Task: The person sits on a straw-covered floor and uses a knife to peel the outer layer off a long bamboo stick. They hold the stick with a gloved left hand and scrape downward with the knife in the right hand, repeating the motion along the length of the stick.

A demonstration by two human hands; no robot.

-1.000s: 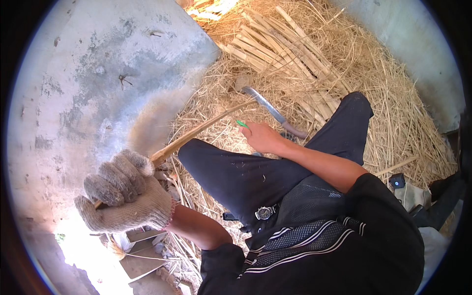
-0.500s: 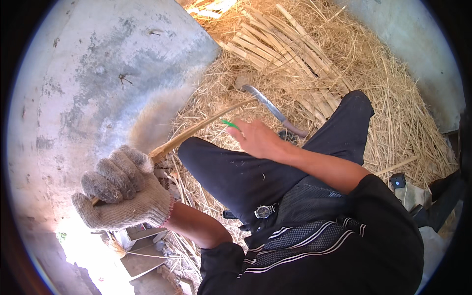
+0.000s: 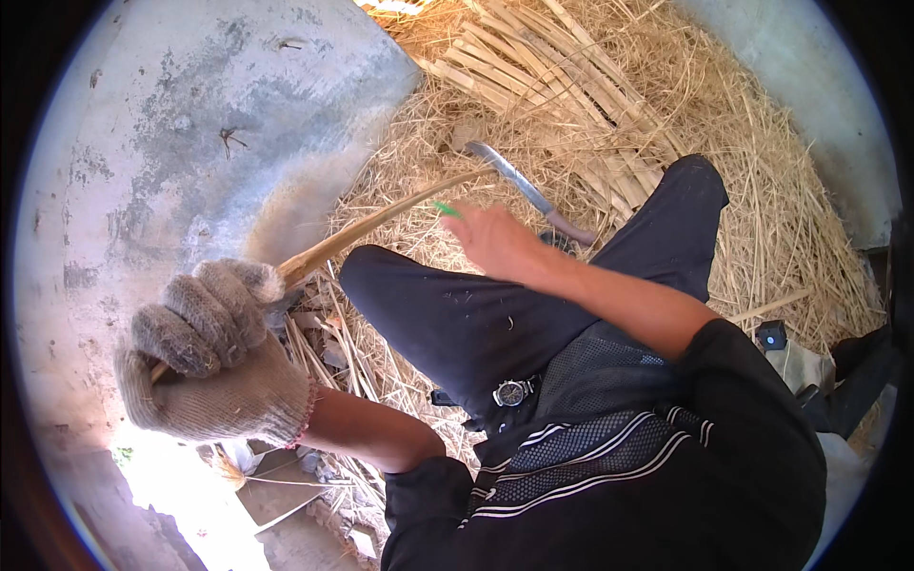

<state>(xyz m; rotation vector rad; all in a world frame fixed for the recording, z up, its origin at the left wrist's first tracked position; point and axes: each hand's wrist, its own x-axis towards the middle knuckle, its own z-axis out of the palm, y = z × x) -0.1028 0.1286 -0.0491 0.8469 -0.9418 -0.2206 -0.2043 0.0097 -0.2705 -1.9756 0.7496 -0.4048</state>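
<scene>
My left hand (image 3: 214, 347), in a grey knitted glove, is closed around the thick end of a long bamboo strip (image 3: 367, 225). The strip slants away to the far right and its thin tip bends over near a curved machete (image 3: 519, 176). My bare right hand (image 3: 495, 243) is closed beside the strip, above my bent leg. From its fingers sticks a small green thing (image 3: 446, 208), whose kind I cannot make out. Whether this hand touches the strip is unclear. The machete lies on straw, its wooden handle towards my legs.
Several split bamboo strips (image 3: 543, 67) lie in a pile at the far side on loose straw (image 3: 762, 190). A weathered pale slab (image 3: 209, 143) stands at the left. A small black box (image 3: 771, 334) sits at the right. A wristwatch (image 3: 511, 392) rests at my lap.
My left hand has shifted a little left, with the bamboo strip in it. My right hand stays close to the strip. The whole view has moved slightly.
</scene>
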